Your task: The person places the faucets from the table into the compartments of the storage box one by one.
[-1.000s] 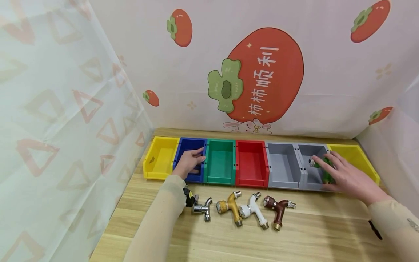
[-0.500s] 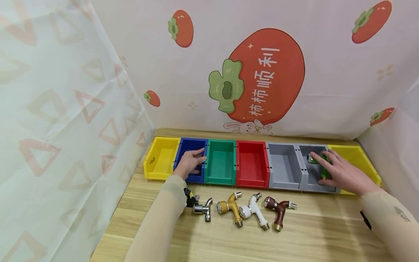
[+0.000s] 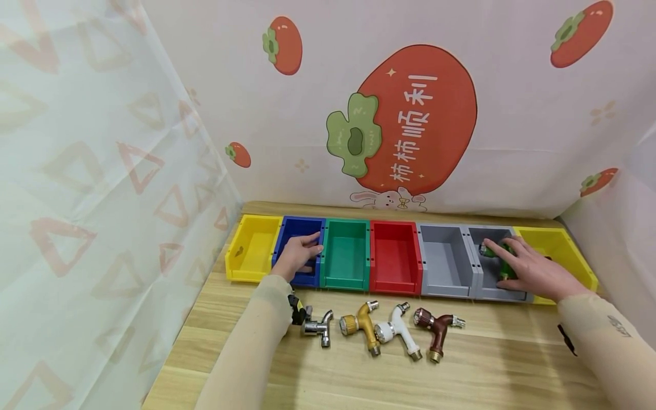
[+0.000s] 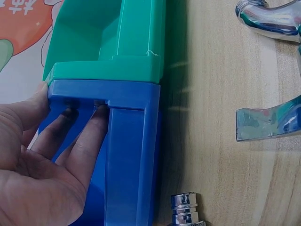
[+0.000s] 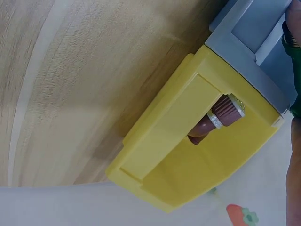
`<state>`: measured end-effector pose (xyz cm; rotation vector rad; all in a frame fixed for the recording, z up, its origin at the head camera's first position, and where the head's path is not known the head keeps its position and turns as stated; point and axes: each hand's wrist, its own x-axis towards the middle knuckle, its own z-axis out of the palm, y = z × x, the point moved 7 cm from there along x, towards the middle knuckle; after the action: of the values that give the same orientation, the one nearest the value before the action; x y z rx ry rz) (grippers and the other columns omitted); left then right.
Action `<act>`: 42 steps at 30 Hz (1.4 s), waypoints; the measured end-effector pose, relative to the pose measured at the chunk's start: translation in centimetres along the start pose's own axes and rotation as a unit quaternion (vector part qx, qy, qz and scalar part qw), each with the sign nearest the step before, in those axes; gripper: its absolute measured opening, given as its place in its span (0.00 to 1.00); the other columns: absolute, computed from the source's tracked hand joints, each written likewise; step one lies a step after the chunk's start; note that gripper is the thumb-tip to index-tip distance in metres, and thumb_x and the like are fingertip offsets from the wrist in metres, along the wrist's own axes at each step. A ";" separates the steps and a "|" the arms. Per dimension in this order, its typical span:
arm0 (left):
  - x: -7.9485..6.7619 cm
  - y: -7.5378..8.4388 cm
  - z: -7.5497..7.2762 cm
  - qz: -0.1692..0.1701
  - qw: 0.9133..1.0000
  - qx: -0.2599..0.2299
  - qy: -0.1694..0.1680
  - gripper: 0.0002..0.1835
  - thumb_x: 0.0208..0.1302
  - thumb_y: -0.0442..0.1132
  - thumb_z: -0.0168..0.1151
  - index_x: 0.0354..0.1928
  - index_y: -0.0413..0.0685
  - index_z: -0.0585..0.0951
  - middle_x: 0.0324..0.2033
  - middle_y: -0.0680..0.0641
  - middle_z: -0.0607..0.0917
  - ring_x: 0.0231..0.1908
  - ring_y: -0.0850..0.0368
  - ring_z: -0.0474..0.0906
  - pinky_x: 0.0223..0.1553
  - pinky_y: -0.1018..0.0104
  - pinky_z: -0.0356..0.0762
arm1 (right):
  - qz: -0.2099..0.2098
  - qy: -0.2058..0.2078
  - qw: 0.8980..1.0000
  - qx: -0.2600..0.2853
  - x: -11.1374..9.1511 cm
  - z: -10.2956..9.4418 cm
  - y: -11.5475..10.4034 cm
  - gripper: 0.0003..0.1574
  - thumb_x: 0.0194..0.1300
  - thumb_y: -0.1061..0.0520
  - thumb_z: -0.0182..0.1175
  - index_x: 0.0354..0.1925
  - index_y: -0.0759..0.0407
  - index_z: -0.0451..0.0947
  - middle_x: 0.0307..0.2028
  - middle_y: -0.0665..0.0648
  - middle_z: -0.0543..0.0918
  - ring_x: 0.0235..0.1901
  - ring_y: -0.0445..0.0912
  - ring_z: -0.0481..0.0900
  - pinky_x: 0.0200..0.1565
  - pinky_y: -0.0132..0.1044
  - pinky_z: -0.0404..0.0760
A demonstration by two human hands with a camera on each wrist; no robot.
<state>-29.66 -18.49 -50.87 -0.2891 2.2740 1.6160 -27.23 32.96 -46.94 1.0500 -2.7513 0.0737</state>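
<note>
My right hand (image 3: 538, 270) holds a green faucet (image 3: 507, 265) inside the right grey bin (image 3: 523, 295), fingers over its body. Only a sliver of that faucet (image 5: 295, 61) shows at the edge of the right wrist view. At the blue bin (image 3: 302, 218), my left hand (image 3: 294, 256) reaches in with extended fingers. In the left wrist view, those fingers (image 4: 89, 146) touch the inner face of the bin's side wall beside the green bin (image 4: 108, 73), and the thumb lies at its rim.
On the wooden table lie chrome (image 3: 319, 327), gold (image 3: 365, 324), white (image 3: 400, 330) and brown (image 3: 438, 330) faucets. A black-handled item (image 3: 295, 310) is partly hidden by the left sleeve. A brown-handled faucet (image 5: 221, 113) sits in the right yellow bin (image 5: 155, 136). The red bin (image 3: 394, 286) stands mid-row.
My right hand has shifted a little left with the green faucet, which now sits further left in the grey bin. The left hand stays at the blue bin.
</note>
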 end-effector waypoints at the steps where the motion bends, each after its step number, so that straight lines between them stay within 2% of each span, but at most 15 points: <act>1: 0.0 0.0 0.0 -0.001 1.000 0.000 0.001 0.30 0.76 0.43 0.60 0.76 0.69 0.68 0.70 0.50 0.76 0.66 0.46 0.75 0.58 0.41 0.80 | 0.000 -0.003 1.000 0.003 0.1 0.1 0.0 0.73 0.43 0.43 0.84 0.80 0.49 0.55 0.59 0.75 0.72 0.55 0.70 0.73 0.40 0.66 0.84; 11: 0.1 0.0 0.0 -0.001 1.000 0.003 0.002 0.30 0.75 0.44 0.61 0.76 0.68 0.68 0.70 0.50 0.76 0.66 0.46 0.75 0.58 0.40 0.79 | -0.025 0.006 0.999 0.023 0.6 0.5 -0.5 0.68 0.45 0.45 0.83 0.78 0.54 0.59 0.59 0.75 0.72 0.55 0.68 0.74 0.34 0.54 0.88; 17: 0.0 0.0 0.0 0.003 1.000 0.005 0.003 0.30 0.76 0.43 0.60 0.76 0.68 0.68 0.70 0.49 0.75 0.66 0.46 0.75 0.58 0.40 0.79 | -0.008 -0.014 0.999 0.028 0.5 0.8 -0.3 0.67 0.49 0.44 0.81 0.79 0.53 0.57 0.60 0.75 0.71 0.56 0.68 0.74 0.31 0.51 0.88; 20: 0.0 0.0 0.0 0.004 1.000 0.005 0.002 0.30 0.76 0.43 0.60 0.76 0.69 0.68 0.70 0.49 0.76 0.66 0.46 0.75 0.58 0.41 0.80 | 0.011 -0.034 0.998 0.043 0.5 0.8 -0.2 0.65 0.53 0.42 0.78 0.80 0.51 0.55 0.62 0.75 0.69 0.55 0.69 0.76 0.28 0.48 0.87; 22: 0.0 0.0 0.0 0.005 1.000 0.005 0.002 0.30 0.76 0.43 0.60 0.76 0.69 0.68 0.70 0.49 0.76 0.66 0.47 0.75 0.58 0.41 0.80 | 0.022 -0.046 0.997 0.056 0.5 0.8 -0.2 0.62 0.57 0.42 0.75 0.80 0.51 0.55 0.63 0.75 0.69 0.55 0.71 0.76 0.29 0.49 0.87; 26: 0.0 0.0 0.0 0.006 1.000 0.008 0.001 0.30 0.76 0.43 0.60 0.76 0.69 0.68 0.69 0.49 0.76 0.66 0.47 0.75 0.57 0.42 0.80 | 0.047 -0.063 0.995 0.068 0.4 0.6 -0.1 0.55 0.64 0.42 0.70 0.80 0.52 0.56 0.65 0.76 0.70 0.58 0.76 0.73 0.40 0.62 0.86; 28: 0.0 0.0 0.0 0.007 1.000 0.010 0.001 0.30 0.76 0.43 0.60 0.76 0.69 0.68 0.69 0.49 0.76 0.66 0.47 0.75 0.57 0.42 0.81 | 0.059 -0.069 0.994 0.067 0.3 0.4 0.1 0.53 0.67 0.41 0.68 0.80 0.52 0.55 0.65 0.75 0.70 0.60 0.77 0.71 0.48 0.69 0.81; 31: 0.0 0.0 0.0 0.007 1.000 0.012 0.002 0.30 0.76 0.43 0.60 0.76 0.69 0.68 0.69 0.49 0.76 0.66 0.46 0.76 0.57 0.42 0.81 | 0.071 -0.064 0.993 0.072 0.3 0.0 0.1 0.51 0.68 0.42 0.67 0.80 0.52 0.56 0.67 0.74 0.70 0.64 0.74 0.69 0.60 0.71 0.71; 33: -0.1 0.0 0.0 0.007 1.000 0.013 0.002 0.30 0.76 0.43 0.60 0.76 0.68 0.68 0.69 0.49 0.76 0.66 0.47 0.76 0.57 0.42 0.81 | 0.068 -0.051 0.994 0.073 0.4 -0.5 -0.3 0.51 0.68 0.43 0.68 0.80 0.51 0.56 0.67 0.74 0.70 0.65 0.73 0.68 0.68 0.70 0.62; 36: -0.2 0.1 0.0 0.010 1.000 0.013 0.001 0.29 0.77 0.43 0.59 0.76 0.67 0.68 0.69 0.49 0.76 0.66 0.46 0.75 0.57 0.42 0.81 | 0.049 -0.029 0.996 0.069 0.8 -1.3 -1.4 0.53 0.66 0.44 0.70 0.80 0.51 0.56 0.68 0.72 0.70 0.67 0.71 0.67 0.76 0.63 0.51; 38: -0.2 0.2 0.0 0.011 1.000 0.013 0.001 0.29 0.77 0.43 0.59 0.76 0.67 0.67 0.69 0.49 0.76 0.66 0.46 0.75 0.57 0.42 0.80 | 0.036 -0.022 0.997 0.059 1.1 -1.7 -2.3 0.55 0.64 0.43 0.70 0.81 0.51 0.55 0.69 0.72 0.70 0.67 0.71 0.66 0.78 0.58 0.44; 42: -0.1 0.1 0.1 0.010 1.000 0.011 0.001 0.29 0.77 0.43 0.59 0.76 0.68 0.67 0.70 0.49 0.76 0.66 0.46 0.75 0.57 0.42 0.80 | 0.032 -0.028 0.998 0.046 1.3 -1.9 -4.4 0.57 0.64 0.40 0.69 0.81 0.50 0.54 0.71 0.70 0.68 0.69 0.70 0.64 0.79 0.53 0.38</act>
<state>-29.56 -18.34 -50.74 -0.2642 2.3024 1.5989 -24.99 29.03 -44.92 0.9996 -2.8565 0.1836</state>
